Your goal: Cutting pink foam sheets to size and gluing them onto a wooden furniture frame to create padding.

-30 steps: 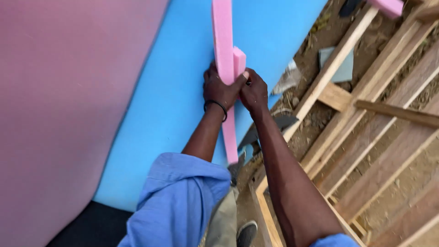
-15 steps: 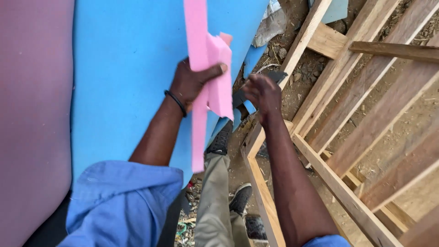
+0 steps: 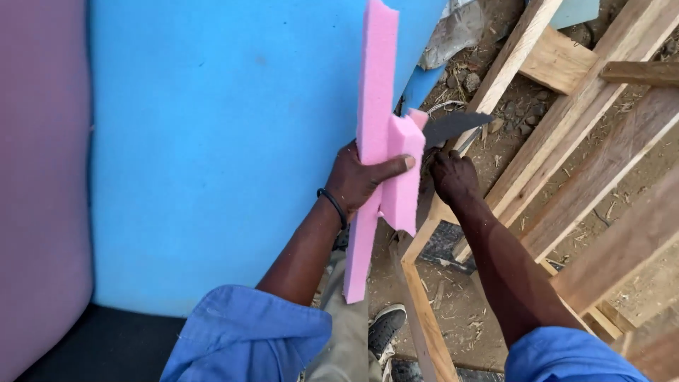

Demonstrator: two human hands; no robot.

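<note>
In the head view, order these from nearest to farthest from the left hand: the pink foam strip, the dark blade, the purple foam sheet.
1. Pink foam strip: gripped in the left hand.
2. Dark blade: just to the right, above the right hand.
3. Purple foam sheet: far left, beyond the blue foam sheet.

Blue foam sheet (image 3: pixel 212 141), wooden frame (image 3: pixel 566 141)

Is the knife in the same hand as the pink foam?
No, the left hand grips the long pink foam strip, the right hand the dark knife blade.
</note>
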